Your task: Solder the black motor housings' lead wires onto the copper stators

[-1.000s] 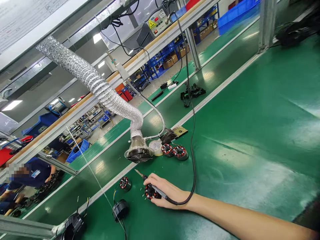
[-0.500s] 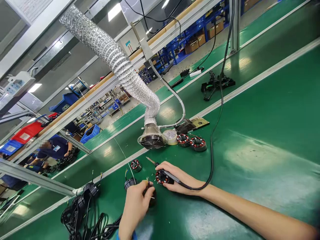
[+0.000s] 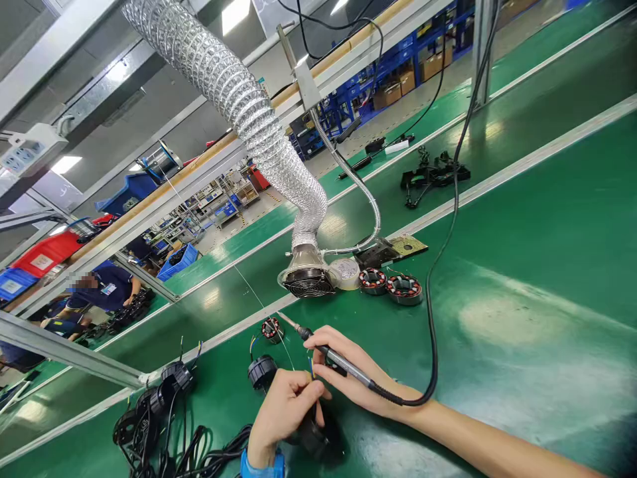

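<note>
My right hand point(image 3: 351, 372) is closed around a soldering iron point(image 3: 343, 362), whose tip points up and left near a small stator point(image 3: 272, 330) with red and white windings. Beside it, my left hand point(image 3: 288, 405), with a blue wrist strap point(image 3: 262, 465), is pinched on thin blue and yellow wires point(image 3: 311, 367). Under that hand is a dark round part point(image 3: 318, 441), blurred and partly covered. A thin solder wire point(image 3: 259, 302) runs down to the left hand's fingers. Just behind the left hand stands a black ribbed housing point(image 3: 262, 373) with coloured wire ends.
A fume extractor point(image 3: 308, 282) on a silver duct stands behind the hands. To its right are a tape roll point(image 3: 344, 273) and two larger stators point(image 3: 405, 290). Black housings with cables point(image 3: 174, 411) lie left. The iron's cord point(image 3: 440, 292) hangs at right. A co-worker point(image 3: 107, 289) sits far left.
The stator by my right hand's fingers is no longer seen there. My right hand has brought its fingers close to the left, and the dark round part under the left hand shows more.
</note>
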`<act>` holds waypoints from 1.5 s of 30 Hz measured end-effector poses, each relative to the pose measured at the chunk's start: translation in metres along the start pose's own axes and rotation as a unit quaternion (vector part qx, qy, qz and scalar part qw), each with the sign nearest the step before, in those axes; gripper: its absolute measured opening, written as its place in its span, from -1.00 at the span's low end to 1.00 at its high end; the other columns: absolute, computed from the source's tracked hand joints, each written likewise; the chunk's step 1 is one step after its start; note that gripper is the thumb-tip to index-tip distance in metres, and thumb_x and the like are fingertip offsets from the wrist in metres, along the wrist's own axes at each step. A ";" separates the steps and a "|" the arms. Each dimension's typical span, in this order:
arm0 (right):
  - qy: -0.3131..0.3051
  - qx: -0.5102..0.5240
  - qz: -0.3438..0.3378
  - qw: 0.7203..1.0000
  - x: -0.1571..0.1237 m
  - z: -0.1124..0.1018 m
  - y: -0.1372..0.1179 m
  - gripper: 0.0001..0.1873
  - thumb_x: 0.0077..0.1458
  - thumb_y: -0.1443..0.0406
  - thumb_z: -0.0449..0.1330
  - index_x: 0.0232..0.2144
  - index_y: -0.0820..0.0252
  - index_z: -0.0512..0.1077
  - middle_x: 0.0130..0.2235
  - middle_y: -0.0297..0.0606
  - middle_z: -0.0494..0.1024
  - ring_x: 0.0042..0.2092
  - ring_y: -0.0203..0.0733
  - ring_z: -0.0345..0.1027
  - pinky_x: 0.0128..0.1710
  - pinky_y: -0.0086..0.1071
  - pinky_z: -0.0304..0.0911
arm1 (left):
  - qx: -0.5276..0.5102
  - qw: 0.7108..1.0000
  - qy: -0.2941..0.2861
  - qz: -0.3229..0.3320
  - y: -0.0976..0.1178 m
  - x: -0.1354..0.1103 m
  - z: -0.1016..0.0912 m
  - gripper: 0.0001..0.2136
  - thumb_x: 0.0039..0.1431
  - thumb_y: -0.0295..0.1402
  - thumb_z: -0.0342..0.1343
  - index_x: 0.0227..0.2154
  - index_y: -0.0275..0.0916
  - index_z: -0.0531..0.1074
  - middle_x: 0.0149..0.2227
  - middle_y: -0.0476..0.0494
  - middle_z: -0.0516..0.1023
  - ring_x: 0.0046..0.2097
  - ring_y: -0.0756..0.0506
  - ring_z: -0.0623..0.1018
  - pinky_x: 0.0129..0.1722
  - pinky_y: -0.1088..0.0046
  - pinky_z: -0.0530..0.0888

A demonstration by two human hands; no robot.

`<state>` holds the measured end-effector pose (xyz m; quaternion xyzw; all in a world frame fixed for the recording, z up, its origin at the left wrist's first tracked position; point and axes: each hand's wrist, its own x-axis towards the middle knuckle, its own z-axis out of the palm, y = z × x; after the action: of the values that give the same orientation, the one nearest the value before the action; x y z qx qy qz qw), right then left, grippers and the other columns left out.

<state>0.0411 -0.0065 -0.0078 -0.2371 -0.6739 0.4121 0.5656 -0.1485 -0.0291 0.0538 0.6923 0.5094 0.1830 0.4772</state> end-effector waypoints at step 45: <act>0.184 -0.074 0.134 0.971 -0.016 0.000 0.003 -0.45 0.12 -0.20 0.38 -0.05 0.00 0.58 -0.18 -0.25 0.69 -0.22 -0.12 0.63 -0.08 -0.24 0.58 | -0.308 0.940 0.140 -0.035 -0.007 0.014 0.017 -0.38 -0.33 0.09 0.64 -0.41 -0.34 0.56 -0.56 -0.07 0.56 -0.51 0.03 0.51 -0.40 0.49 0.38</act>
<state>0.0448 -0.0169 -0.0195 -0.4382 -0.5487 0.3827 0.6003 -0.1338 -0.0245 0.0358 0.4604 0.5136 0.4097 0.5970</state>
